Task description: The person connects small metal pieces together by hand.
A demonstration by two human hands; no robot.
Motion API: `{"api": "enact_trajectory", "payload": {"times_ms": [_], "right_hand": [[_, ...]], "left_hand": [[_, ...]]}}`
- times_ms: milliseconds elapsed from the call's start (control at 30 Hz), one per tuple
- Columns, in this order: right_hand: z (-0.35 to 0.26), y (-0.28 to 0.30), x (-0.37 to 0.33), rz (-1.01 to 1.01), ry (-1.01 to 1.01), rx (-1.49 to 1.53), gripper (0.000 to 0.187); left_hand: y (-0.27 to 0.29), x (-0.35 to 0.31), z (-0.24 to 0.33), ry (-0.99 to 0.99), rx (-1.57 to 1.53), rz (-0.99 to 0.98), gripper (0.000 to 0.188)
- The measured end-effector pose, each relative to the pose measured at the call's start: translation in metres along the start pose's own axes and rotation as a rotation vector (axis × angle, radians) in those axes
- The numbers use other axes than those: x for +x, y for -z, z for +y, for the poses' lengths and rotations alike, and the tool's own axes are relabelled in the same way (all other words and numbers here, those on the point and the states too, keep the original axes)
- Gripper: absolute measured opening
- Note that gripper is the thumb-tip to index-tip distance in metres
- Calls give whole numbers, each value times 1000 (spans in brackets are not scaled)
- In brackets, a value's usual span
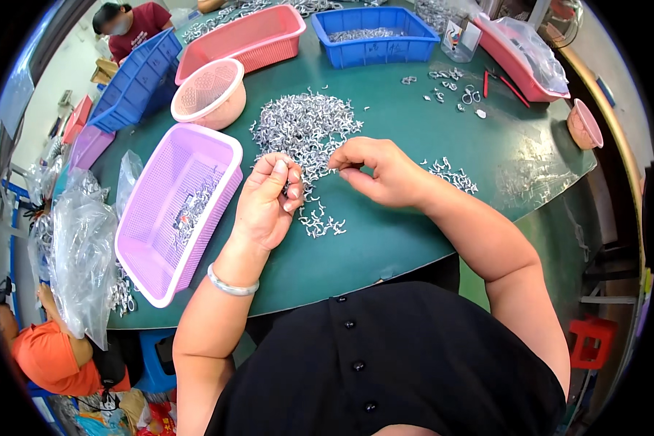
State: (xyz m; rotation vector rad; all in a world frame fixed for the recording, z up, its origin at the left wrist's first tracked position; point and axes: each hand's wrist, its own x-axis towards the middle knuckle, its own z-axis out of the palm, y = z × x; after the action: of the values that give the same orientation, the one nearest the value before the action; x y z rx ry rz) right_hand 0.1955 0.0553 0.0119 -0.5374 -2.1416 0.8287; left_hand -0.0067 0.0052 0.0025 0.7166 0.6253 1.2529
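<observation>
A heap of small curved silver metal pieces (305, 120) lies on the green table in front of me, with a thin trail of them reaching toward me. My left hand (269, 196) is at the left side of this trail, palm turned up. Its fingers are curled and the thumb presses toward the index finger; whatever sits between them is too small to make out. Across the trail, my right hand (374, 171) pinches a small curved metal piece at its fingertips. Left of my left hand stands a purple mesh basket (142, 211) with similar pieces inside.
A pink round basket (229, 105), a red tray (269, 51) and a blue tray (378, 54) stand farther back. Another small pile (450, 176) lies by my right forearm. Red-handled pliers (512, 89) rest at the right. Other people sit at left and far left.
</observation>
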Motion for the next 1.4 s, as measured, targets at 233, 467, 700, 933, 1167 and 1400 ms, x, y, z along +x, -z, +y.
{"api": "enact_trajectory", "payload": {"times_ms": [233, 467, 700, 933, 1167, 1400], "right_hand": [[11, 31, 6, 184, -35, 37, 14], [30, 85, 8, 494, -89, 113, 13], [44, 98, 4, 580, -28, 68, 12], [35, 96, 5, 567, 19, 18, 13], [29, 69, 5, 347, -12, 80, 19], [14, 30, 2, 30, -88, 359, 27]], "left_hand": [[-31, 1, -13, 42, 369, 110, 8], [-79, 36, -51, 94, 908, -81, 11], [-92, 62, -79, -110, 1433, -223, 14], [-86, 55, -60, -9, 1351, -174, 16], [-77, 42, -22, 176, 870, 47, 13], [-53, 13, 0, 131, 579, 104, 13]]}}
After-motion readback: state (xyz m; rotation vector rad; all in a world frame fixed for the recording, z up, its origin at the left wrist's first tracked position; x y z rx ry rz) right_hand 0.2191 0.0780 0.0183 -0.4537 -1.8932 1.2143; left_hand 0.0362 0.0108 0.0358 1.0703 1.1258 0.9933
